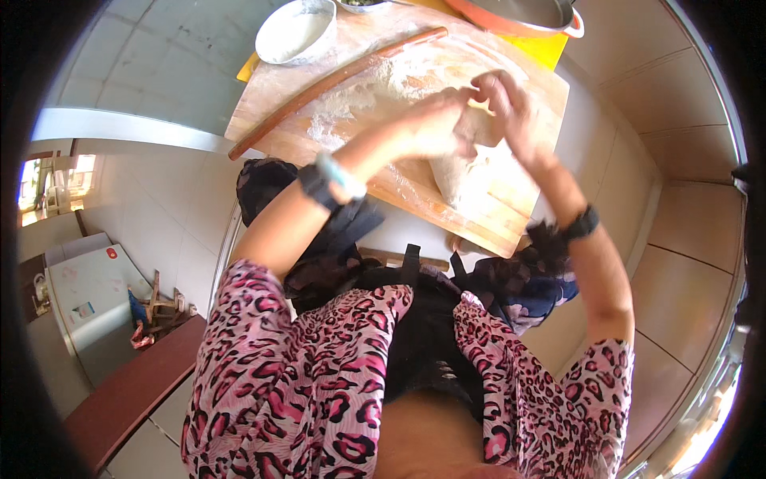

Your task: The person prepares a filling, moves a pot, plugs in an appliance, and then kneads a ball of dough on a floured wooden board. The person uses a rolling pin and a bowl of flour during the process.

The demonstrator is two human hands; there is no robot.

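A pale piece of dough [480,127] is held between my two hands above a floured wooden board [514,209]. My left hand [440,123] grips it from the left, blurred by motion. On its other side my right hand [516,114] has its fingers curled over towards the left fingertips; their exact contact is partly hidden. Below the hands a larger lump of dough [452,179] lies on the board, partly washed out by bright light. A long wooden rolling pin [338,78] rests diagonally across the board's left side.
A white bowl [296,36] with pale contents stands at the board's upper left. Part of another bowl [364,5] with green contents shows at the top edge. An orange-rimmed pan [514,18] is at the upper right, over a yellow surface [541,51].
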